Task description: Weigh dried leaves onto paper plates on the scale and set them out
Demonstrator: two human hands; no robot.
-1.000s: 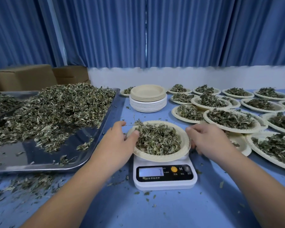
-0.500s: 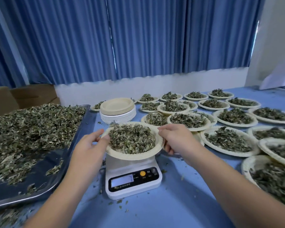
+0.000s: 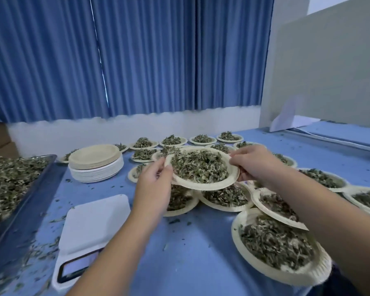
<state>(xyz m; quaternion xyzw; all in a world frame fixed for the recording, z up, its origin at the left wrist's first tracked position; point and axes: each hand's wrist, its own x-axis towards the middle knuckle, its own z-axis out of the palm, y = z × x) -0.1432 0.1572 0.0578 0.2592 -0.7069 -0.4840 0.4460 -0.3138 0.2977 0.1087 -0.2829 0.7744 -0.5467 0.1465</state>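
Observation:
A paper plate (image 3: 203, 184) heaped with dried leaves (image 3: 199, 167) hangs in the air above the filled plates on the table. My left hand (image 3: 154, 184) pinches its left rim and my right hand (image 3: 254, 163) pinches its right rim. The white scale (image 3: 94, 229) stands bare at the lower left, its display partly hidden by my left forearm. A stack of empty paper plates (image 3: 96, 165) sits behind the scale. The metal tray (image 3: 21, 201) with the loose leaf pile (image 3: 6, 180) lies at the far left.
Several filled plates (image 3: 276, 248) cover the blue table from the middle to the right, some overlapping beneath the lifted plate. Loose leaf crumbs lie scattered around the scale. A grey board (image 3: 329, 77) leans at the back right, blue curtains behind.
Both hands have lifted the filled plate off the scale and carried it right and away, over the set-out plates. The scale platform is now bare. The view has turned right.

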